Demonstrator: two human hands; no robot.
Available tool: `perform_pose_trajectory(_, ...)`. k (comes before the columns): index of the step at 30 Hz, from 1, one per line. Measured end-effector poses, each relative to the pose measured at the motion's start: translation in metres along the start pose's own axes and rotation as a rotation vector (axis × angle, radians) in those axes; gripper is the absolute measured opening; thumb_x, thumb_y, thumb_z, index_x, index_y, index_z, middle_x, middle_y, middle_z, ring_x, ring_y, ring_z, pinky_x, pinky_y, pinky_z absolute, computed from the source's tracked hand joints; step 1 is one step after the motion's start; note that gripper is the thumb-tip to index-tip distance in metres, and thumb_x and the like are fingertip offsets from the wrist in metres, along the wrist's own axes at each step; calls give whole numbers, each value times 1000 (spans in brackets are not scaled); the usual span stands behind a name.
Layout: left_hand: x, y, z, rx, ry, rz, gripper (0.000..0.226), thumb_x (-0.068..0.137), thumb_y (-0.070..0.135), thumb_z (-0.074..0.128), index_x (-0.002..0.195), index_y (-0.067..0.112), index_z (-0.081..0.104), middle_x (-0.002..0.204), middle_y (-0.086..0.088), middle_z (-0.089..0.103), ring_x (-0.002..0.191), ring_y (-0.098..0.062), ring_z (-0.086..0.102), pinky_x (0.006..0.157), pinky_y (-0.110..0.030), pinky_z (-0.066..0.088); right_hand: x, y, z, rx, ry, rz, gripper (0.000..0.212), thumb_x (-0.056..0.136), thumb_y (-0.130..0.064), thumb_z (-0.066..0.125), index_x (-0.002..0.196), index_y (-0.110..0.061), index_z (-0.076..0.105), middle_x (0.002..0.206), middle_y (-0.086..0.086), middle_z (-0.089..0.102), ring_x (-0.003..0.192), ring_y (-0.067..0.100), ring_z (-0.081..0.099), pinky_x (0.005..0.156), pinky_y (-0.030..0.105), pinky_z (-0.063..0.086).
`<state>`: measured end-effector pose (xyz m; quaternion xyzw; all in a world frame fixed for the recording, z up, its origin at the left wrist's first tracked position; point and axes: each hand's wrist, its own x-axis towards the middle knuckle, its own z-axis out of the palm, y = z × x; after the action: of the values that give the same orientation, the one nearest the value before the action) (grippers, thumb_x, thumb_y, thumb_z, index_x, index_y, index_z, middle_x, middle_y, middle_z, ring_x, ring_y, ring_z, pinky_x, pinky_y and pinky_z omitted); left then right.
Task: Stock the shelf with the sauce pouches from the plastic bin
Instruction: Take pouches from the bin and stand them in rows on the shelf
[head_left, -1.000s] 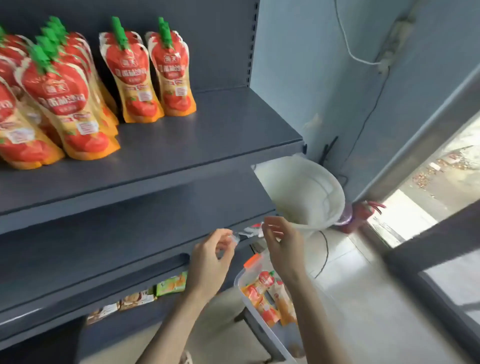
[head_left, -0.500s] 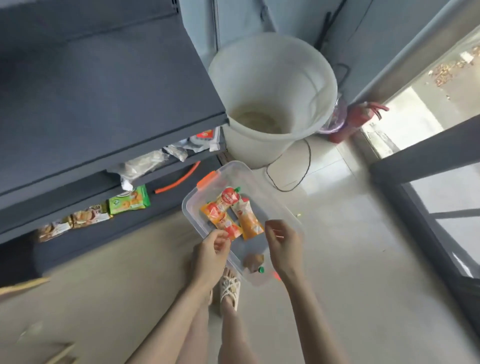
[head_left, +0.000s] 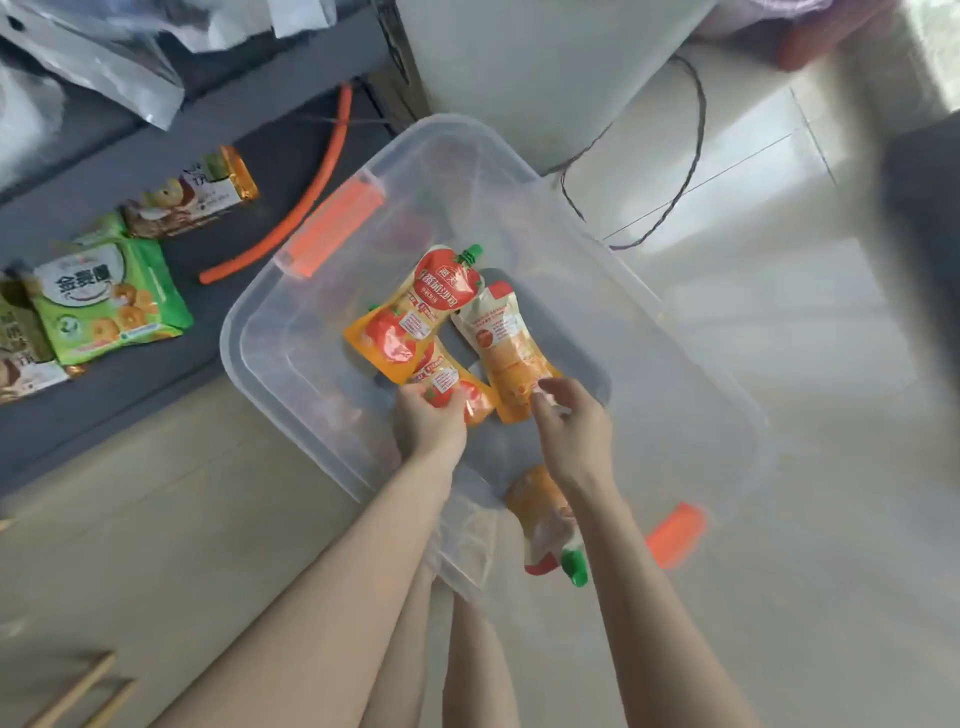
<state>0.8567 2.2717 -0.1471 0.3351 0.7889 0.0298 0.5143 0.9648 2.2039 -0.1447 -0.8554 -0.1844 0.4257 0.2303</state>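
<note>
On my head camera, my left hand (head_left: 428, 423) has its fingers curled round the lower end of a half-covered sauce pouch (head_left: 470, 400), which lies in the clear plastic bin (head_left: 260, 374) at centre frame. My right hand (head_left: 574, 434) is loosely open, its fingertips touching the bottom edge of the pale back-up pouch (head_left: 511, 348) just beside it. A red-fronted pouch (head_left: 415, 312) lies across the one I grip. A fourth pouch (head_left: 540, 512) lies under my right forearm. Snack packs (head_left: 109, 306) sit on the bottom shelf (head_left: 249, 130) at left.
</note>
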Motion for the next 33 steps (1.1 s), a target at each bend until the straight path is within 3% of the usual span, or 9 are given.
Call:
perform_pose_trajectory(4, 45, -13, 33, -51, 148, -150, 64, 78, 33, 71, 125, 5, 38, 130, -16, 46, 119, -34, 49, 95, -46, 46, 40, 19, 28, -61, -6, -15, 43, 87, -27, 59, 127, -14, 53, 127, 7, 57, 119, 28, 49, 100, 45, 43)
perform_pose_trajectory(10, 63, -18, 52, 41, 302, -178, 69, 80, 34, 70, 127, -2, 36, 133, -21, 42, 123, -36, 40, 102, -42, 34, 73, 24, 46, -143, -9, 31, 51, 86, -34, 63, 129, -13, 47, 128, 8, 45, 118, 25, 45, 97, 35, 39)
perform_pose_trajectory(14, 66, -17, 48, -24, 226, -242, 73, 68, 42, 79, 121, 3, 46, 124, -15, 55, 113, -33, 53, 96, -46, 46, 86, 18, 42, -177, -113, 84, 40, 78, -38, 70, 107, -12, 59, 105, 7, 57, 95, 24, 58, 83, 38, 50)
perform_pose_trajectory(18, 59, -9, 33, -250, 97, -316, 53, 66, 30, 83, 108, 5, 61, 105, -7, 66, 88, -25, 63, 79, -40, 54, 82, 7, 22, -177, -213, 70, 26, 76, -31, 73, 88, -11, 61, 80, 2, 60, 78, 22, 59, 72, 38, 51)
perform_pose_trajectory(22, 36, -2, 18, -301, -13, -360, 39, 70, 23, 81, 97, 9, 57, 100, -10, 64, 83, -28, 64, 76, -40, 54, 55, -1, 4, -78, -298, 81, 27, 80, -31, 70, 93, -13, 55, 90, 2, 64, 81, 20, 62, 65, 30, 52)
perform_pose_trajectory(24, 19, 0, 6, -331, -90, -405, 41, 64, 21, 85, 90, 9, 56, 101, -14, 67, 85, -31, 67, 81, -47, 55, 37, -4, -7, 3, -322, 107, 30, 78, -36, 71, 94, -17, 56, 94, 2, 68, 83, 21, 67, 73, 40, 57)
perform_pose_trajectory(27, -19, 3, -20, -364, -255, -442, 61, 47, 20, 90, 101, 5, 64, 94, -18, 71, 79, -33, 70, 79, -51, 56, 5, -20, -28, 99, -376, 82, 25, 79, -32, 73, 96, -22, 57, 96, 5, 71, 83, 23, 71, 76, 47, 58)
perform_pose_trajectory(30, -64, 10, -49, -352, -320, -315, 41, 57, 14, 86, 94, 5, 70, 88, -17, 73, 79, -31, 71, 79, -47, 57, -33, -44, -51, 256, -436, 52, 18, 87, -26, 66, 103, -20, 61, 100, 7, 72, 84, 21, 71, 75, 40, 60)
perform_pose_trajectory(33, -108, 26, -83, -425, -324, -130, 30, 67, 11, 80, 95, 9, 69, 87, -11, 74, 72, -23, 71, 63, -31, 59, -71, -69, -70, 401, -450, 50, 26, 92, -43, 52, 105, -25, 66, 103, 2, 72, 91, 20, 70, 78, 40, 58)
